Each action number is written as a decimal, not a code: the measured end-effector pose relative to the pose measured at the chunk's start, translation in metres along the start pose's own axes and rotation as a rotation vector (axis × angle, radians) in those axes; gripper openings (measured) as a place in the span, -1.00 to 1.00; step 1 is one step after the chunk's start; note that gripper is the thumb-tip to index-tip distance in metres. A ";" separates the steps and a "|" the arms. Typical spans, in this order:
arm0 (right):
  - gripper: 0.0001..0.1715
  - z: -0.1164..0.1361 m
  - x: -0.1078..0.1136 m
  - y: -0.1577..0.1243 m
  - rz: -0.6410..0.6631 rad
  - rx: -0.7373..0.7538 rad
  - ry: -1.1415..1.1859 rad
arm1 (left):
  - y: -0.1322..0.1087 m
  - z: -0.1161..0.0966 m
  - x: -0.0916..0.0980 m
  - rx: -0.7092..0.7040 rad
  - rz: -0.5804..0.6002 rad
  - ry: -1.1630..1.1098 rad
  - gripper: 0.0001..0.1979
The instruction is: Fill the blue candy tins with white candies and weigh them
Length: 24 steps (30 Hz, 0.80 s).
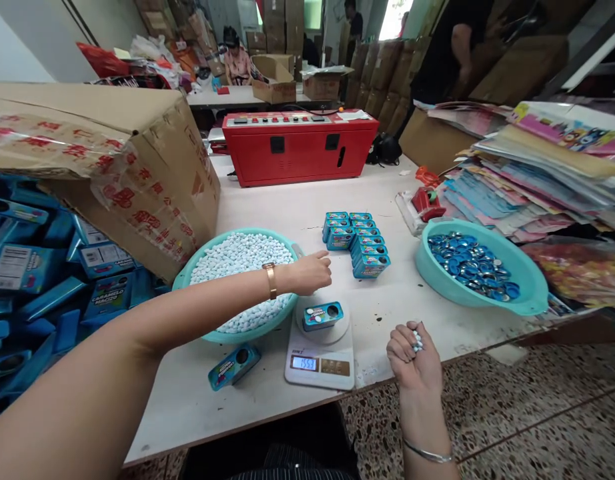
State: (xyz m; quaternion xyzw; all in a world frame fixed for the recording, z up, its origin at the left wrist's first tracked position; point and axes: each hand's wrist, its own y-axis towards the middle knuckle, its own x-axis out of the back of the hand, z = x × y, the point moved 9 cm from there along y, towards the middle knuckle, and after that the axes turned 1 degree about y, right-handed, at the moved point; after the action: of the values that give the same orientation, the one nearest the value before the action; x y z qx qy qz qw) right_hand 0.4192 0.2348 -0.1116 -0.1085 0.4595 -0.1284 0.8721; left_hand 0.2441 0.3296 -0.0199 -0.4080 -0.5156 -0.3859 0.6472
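Observation:
My left hand (pixel 311 273) reaches across the candy basin, above the back of a white digital scale (pixel 320 380). Its fingers are slightly bent and apart, and I see nothing in them. On the scale's round plate stands a blue candy tin (pixel 321 317) with a dark round opening and white candies on top; the display is lit. Another blue tin (pixel 233 368) lies tilted on the table left of the scale. My right hand (pixel 414 355), palm up near the table edge, is closed around several small white candies (pixel 417 341). A turquoise basin (pixel 184 275) holds many such candies.
Several blue tins (pixel 370 257) stand in rows behind the scale. A turquoise basin (pixel 530 305) of blue round caps sits right. A carton (pixel 162 173) spills blue tins on the left. Behind are a red machine (pixel 302 157), stacked plastic sheets (pixel 537 180) and other people.

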 end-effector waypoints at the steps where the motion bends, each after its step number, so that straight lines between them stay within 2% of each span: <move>1: -0.75 0.001 0.000 0.003 -0.006 -0.002 0.006 | 0.006 -0.001 -0.009 -0.015 0.029 0.002 -0.83; 4: -0.76 0.005 -0.011 0.016 -0.003 -0.029 0.010 | 0.017 -0.004 -0.031 -0.027 0.085 -0.006 -0.82; 7: -0.78 0.010 -0.046 0.038 0.009 -0.073 -0.005 | 0.021 -0.006 -0.043 -0.018 0.114 -0.016 -0.84; 9: -0.79 0.010 -0.084 0.057 0.040 -0.110 -0.027 | 0.023 -0.008 -0.048 -0.007 0.124 -0.026 -0.86; 13: -0.76 -0.006 -0.177 0.093 0.189 -0.234 -0.127 | 0.029 -0.013 -0.049 0.017 0.133 -0.048 -0.86; 15: -0.74 -0.017 -0.220 0.105 0.265 -0.296 -0.186 | 0.031 -0.013 -0.042 0.029 0.124 -0.061 -0.86; 17: -0.73 -0.025 -0.253 0.113 0.308 -0.320 -0.224 | 0.025 -0.009 -0.026 0.045 0.094 -0.069 -0.86; 20: -0.72 -0.036 -0.283 0.119 0.339 -0.317 -0.273 | -0.006 0.007 0.008 0.090 0.010 -0.067 -0.85; 22: -0.71 -0.048 -0.293 0.119 0.359 -0.319 -0.312 | -0.042 0.021 0.028 0.165 -0.061 -0.069 -0.85; 24: -0.71 -0.069 -0.298 0.116 0.368 -0.348 -0.345 | -0.083 0.031 0.034 0.282 -0.071 -0.097 -0.87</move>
State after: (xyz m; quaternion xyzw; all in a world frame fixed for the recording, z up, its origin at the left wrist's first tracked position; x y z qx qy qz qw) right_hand 0.2143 0.4358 0.0454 -0.1915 0.3317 0.1325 0.9142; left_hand 0.1630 0.3251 0.0283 -0.3126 -0.6095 -0.3121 0.6583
